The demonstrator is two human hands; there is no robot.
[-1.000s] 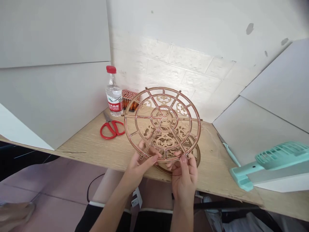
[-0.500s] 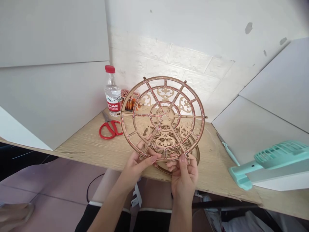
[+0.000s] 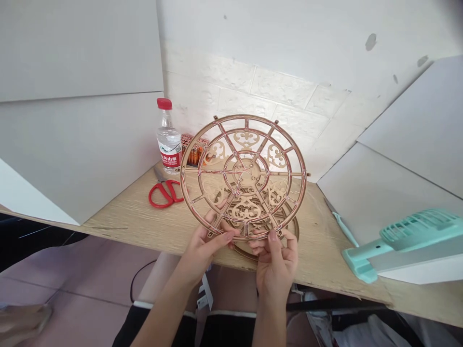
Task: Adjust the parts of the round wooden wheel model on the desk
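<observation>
I hold a round wooden fretwork wheel (image 3: 243, 176) tilted up above the front edge of the wooden table (image 3: 144, 219). It has copper-coloured rims, spokes and heart-shaped scrollwork. My left hand (image 3: 204, 246) pinches its lower left rim between thumb and fingers. My right hand (image 3: 275, 260) grips the lower right rim, fingers curled behind it. A second round wooden piece (image 3: 292, 229) lies flat on the table under the wheel, mostly hidden.
A water bottle (image 3: 168, 140) with a red cap, a pack of batteries (image 3: 191, 147) and red scissors (image 3: 164, 192) sit at the back left. A mint green handheld fan (image 3: 405, 243) rests on a white board (image 3: 383, 193) at the right. White panels wall the table.
The wheel has been raised and tipped more upright toward me since a second ago. Both hands keep their hold on its lower rim.
</observation>
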